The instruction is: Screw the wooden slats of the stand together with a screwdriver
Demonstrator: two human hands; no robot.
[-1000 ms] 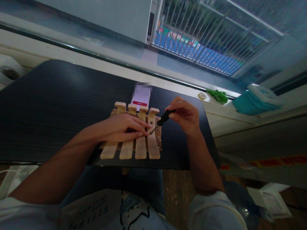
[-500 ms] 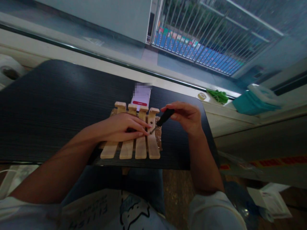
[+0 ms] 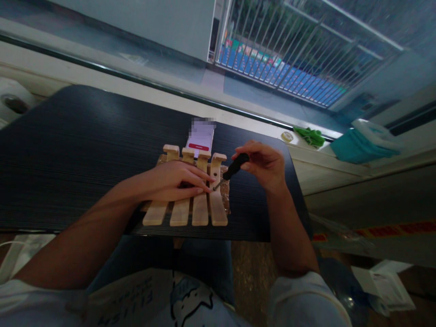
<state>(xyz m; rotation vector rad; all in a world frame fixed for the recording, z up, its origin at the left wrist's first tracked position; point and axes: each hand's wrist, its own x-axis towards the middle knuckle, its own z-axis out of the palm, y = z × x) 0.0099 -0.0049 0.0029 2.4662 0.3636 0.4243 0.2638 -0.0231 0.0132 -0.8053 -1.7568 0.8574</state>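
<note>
A small wooden rack (image 3: 200, 212) made of several pale slats lies on the dark table (image 3: 85, 150) near its front edge. My left hand (image 3: 172, 180) lies flat across the slats, fingers stretched out and pressing them down. My right hand (image 3: 264, 164) pinches the black handle of a small screwdriver (image 3: 231, 170). The screwdriver slants down to the left, and its metal tip meets the rightmost slat beside my left fingertips.
A phone (image 3: 200, 136) with a lit screen lies just behind the rack. On the window ledge at right sit a green cloth (image 3: 309, 136) and a teal bag (image 3: 364, 144). A white roll (image 3: 12, 102) is at far left. Papers (image 3: 384, 284) lie on the floor.
My right hand's fingers have shifted round the screwdriver handle, turning it in place. My left hand and the rack have stayed still.
</note>
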